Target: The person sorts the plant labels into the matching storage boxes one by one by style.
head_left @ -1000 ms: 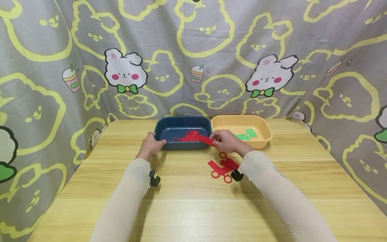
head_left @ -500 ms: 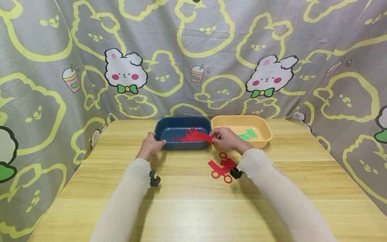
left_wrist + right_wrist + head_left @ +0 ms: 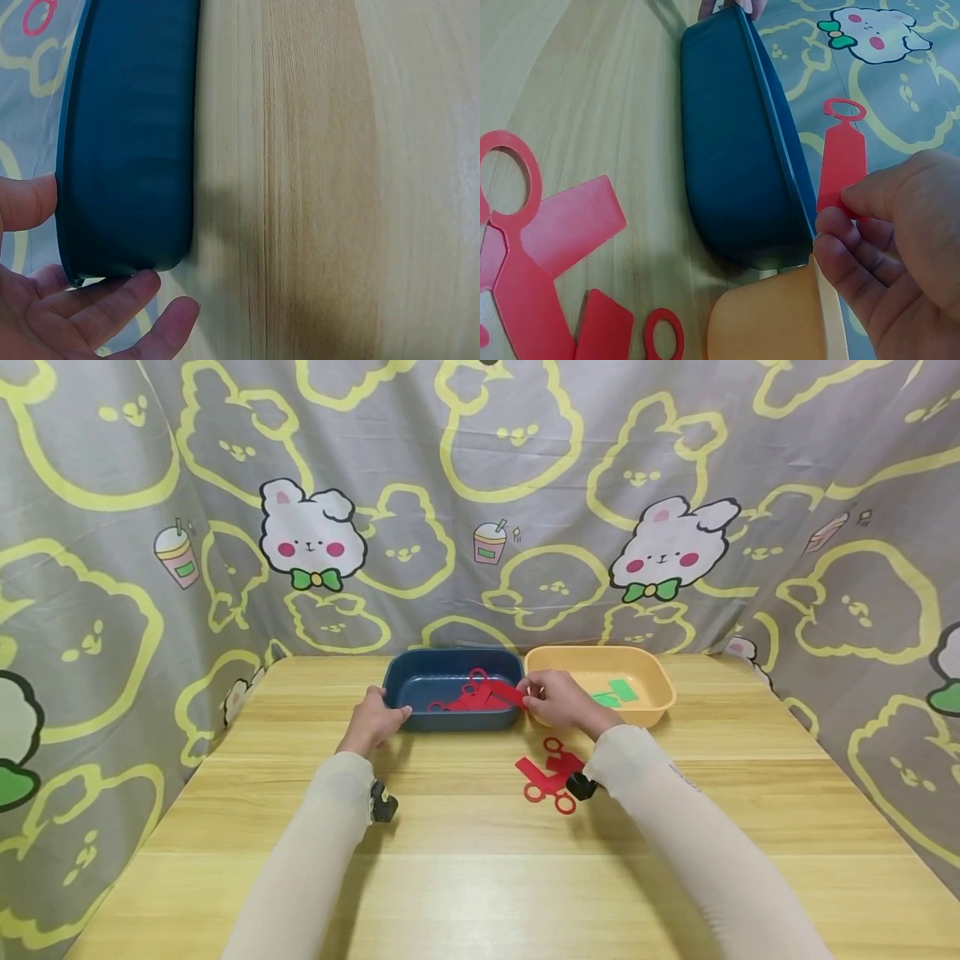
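Note:
My left hand (image 3: 371,722) grips the left front corner of a dark blue plastic bin (image 3: 457,722), thumb at the rim and fingers against the outer side in the left wrist view. Between thumb and fingers of my right hand (image 3: 564,702) is the wide end of a flat red tag (image 3: 844,161). Its ring end points away from the hand, and the tag stands above the blue bin's right end. Several more red tags (image 3: 471,698) lie overlapped inside that bin. On the table, a small pile of red ring-ended tags (image 3: 551,781) sits beneath my right wrist.
A yellow bin (image 3: 651,717) stands against the blue one's right side, with green tags (image 3: 622,689) inside. Behind both bins hangs a grey patterned curtain (image 3: 420,552). The wooden table (image 3: 465,893) stretches toward me.
My right hand has moved slightly up and left, bringing the pinched red tag farther over the blue bin. The left hand keeps its grip on the corner.

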Demonstrator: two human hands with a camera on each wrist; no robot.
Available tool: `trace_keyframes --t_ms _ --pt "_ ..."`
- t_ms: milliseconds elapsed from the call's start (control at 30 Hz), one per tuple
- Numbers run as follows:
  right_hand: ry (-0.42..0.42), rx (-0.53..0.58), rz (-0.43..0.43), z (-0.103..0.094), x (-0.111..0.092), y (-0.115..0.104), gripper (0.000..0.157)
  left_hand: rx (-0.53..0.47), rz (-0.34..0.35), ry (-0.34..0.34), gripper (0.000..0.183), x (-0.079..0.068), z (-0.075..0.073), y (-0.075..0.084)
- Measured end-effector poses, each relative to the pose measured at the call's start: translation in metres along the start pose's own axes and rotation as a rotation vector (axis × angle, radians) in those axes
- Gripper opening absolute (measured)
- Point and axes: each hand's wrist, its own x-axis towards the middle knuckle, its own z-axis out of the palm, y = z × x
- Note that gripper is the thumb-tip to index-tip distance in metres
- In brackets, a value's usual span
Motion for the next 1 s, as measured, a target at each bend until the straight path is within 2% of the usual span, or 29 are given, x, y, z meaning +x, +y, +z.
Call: trace_keyframes --t_ms 133,367,667,833,1000 --pt "0.006 -0.017 -0.016 -0.002 0.002 -0.001 0.012 -0.003 0.002 0.0 0.073 0.001 0.0 -0.001" --pt "-0.003 -0.013 0.004 -0.003 0.006 0.0 0.014 0.002 0.009 0.004 0.073 0.002 0.001 -0.002" --pt "0.019 0.098 0.043 0.0 0.004 0.001 0.021 -0.008 0.005 -0.001 0.073 0.002 0.002 -0.001" --pt "0.015 0.06 0.013 0.0 0.001 0.004 0.017 -0.007 0.004 -0.005 0.073 -0.001 0.001 0.0" --pt "-0.043 0.03 0.001 0.002 -0.004 0.008 0.015 -0.014 0.002 -0.011 0.073 -0.002 0.0 0.001"
